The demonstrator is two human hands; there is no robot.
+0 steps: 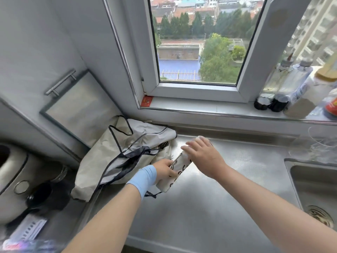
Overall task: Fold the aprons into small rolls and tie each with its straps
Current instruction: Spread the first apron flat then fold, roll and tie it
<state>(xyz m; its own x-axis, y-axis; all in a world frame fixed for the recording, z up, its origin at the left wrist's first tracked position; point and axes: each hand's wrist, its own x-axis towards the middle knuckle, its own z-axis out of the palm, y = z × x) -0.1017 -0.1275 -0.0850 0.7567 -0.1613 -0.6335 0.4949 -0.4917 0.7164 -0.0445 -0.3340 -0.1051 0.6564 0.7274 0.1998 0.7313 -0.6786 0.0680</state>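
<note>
Rolling looks almost done: left hand (164,170) pinches apron roll (180,167), right hand (203,157) presses, grip spread; straps (152,195) need winding next.

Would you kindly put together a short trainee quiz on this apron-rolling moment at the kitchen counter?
1. True or false: the right hand rests on top of the patterned roll.
2. Which wrist wears the blue band? A) left B) right C) neither
3. Fill in: the loose apron is heaped to the roll's ___.

Key: 1 true. 2 A, on the left hand, which grips the roll's near end. 3 left.
</note>
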